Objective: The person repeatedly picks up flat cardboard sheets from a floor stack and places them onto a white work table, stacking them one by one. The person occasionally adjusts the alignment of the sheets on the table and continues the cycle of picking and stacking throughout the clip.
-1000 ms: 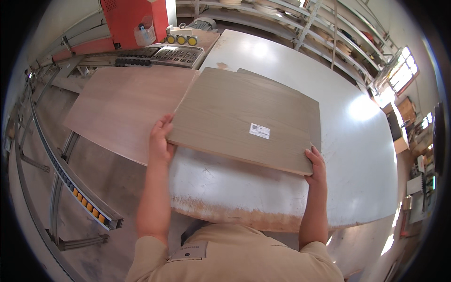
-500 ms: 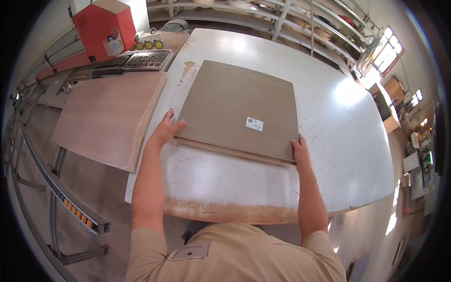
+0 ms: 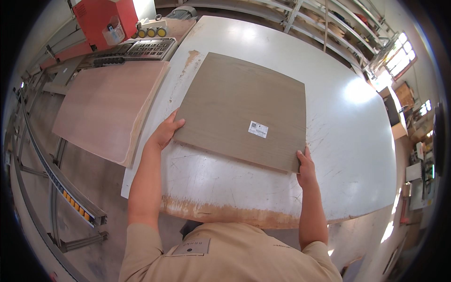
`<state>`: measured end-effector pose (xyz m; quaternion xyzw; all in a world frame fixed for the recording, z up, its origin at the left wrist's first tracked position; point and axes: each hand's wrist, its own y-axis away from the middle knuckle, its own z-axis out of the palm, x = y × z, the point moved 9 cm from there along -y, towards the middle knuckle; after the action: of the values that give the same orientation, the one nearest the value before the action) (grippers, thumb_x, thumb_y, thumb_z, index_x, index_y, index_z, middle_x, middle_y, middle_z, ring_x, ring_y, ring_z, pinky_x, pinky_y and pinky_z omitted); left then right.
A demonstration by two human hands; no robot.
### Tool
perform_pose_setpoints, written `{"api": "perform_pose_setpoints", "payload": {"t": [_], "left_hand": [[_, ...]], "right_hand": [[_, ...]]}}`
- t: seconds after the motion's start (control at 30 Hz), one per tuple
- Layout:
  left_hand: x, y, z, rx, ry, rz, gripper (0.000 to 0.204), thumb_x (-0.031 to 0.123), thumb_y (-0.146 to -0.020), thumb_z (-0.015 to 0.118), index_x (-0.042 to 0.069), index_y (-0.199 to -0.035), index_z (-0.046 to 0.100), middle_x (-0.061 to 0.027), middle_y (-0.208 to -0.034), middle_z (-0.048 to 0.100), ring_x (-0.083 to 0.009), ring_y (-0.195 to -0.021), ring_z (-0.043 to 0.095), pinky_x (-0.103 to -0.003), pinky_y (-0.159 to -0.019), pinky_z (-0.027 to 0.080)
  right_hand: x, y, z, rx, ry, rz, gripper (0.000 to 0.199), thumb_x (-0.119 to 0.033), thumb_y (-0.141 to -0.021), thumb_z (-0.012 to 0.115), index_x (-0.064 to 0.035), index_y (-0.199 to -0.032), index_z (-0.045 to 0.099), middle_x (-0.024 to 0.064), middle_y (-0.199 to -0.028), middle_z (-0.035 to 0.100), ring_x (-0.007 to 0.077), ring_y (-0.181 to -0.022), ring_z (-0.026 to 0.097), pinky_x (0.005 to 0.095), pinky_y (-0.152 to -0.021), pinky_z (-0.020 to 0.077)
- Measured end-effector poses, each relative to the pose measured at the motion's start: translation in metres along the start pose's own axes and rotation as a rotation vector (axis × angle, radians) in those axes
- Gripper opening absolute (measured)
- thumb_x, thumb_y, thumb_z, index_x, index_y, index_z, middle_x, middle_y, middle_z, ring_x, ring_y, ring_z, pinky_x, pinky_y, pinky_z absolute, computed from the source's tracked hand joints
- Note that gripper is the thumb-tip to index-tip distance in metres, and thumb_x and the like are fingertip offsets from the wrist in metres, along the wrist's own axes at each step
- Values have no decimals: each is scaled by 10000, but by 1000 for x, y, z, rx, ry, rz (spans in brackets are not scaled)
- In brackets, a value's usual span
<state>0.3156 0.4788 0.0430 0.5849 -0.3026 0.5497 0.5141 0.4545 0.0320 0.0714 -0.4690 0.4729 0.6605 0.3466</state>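
- Board [image 3: 239, 101] was over table [image 3: 347, 145], ahead of & btwn hands; longer axis unclear, lift off table n/a to tell.
- L hand [image 3: 166, 130] part-curled at near-L corner, R hand [image 3: 306, 170] at near-R; both had hold, equally near.
- Bare table R & nearside; pink board [image 3: 103, 105] L, apart.

Your panel [image 3: 239, 105] is grey-brown with faint wood grain; its label [image 3: 258, 129] is white with dark print. Your worktop [image 3: 350, 174] is white with fine dark scratches, brown along the near edge. The left board [image 3: 108, 103] is dusty pink; the far-left machine housing [image 3: 101, 21] is red. Your shirt [image 3: 239, 254] is tan.
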Motion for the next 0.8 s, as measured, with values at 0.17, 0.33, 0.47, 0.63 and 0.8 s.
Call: {"api": "perform_pose_setpoints", "payload": {"t": [0.17,0.33,0.47,0.63,0.8], "left_hand": [[-4,-9,4,-107,128,74,739,244,-959,584,16,-1549,200,-115,-1492,416,-185,-1341,419,-318,-1104,346],[-2,-11,1,-44,-32,169,702,221,-962,569,6,-1537,230,-124,-1492,413,-192,-1322,436,-322,-1114,333],[3,-8,9,-127,28,148,707,202,-939,566,23,-1539,238,-133,-1489,417,-199,-1327,430,-330,-1111,336],[11,-2,15,-165,59,188,708,196,-932,553,18,-1537,233,-139,-1489,415,-202,-1332,426,-331,-1112,336],[5,-11,-6,-93,-61,202,685,243,-937,569,-3,-1511,287,-166,-1485,424,-242,-1344,428,-338,-1117,329]], "right_hand": [[9,-10,-12,3,-17,-41,539,-166,-999,478,-37,-1497,316,105,-1455,440,209,-1324,415,324,-1090,343],[15,-15,-23,11,30,-84,551,-162,-998,480,-27,-1503,305,106,-1447,447,208,-1313,424,322,-1097,330],[16,-16,-26,20,49,-94,560,-188,-1023,468,-33,-1525,272,96,-1476,428,188,-1324,425,313,-1086,347],[19,-16,-30,24,22,-62,569,-206,-1019,472,-33,-1523,274,101,-1446,449,200,-1299,438,325,-1082,351],[20,-19,-43,45,77,-45,595,-162,-991,497,-38,-1528,273,106,-1484,419,207,-1299,441,324,-1086,347]]}}
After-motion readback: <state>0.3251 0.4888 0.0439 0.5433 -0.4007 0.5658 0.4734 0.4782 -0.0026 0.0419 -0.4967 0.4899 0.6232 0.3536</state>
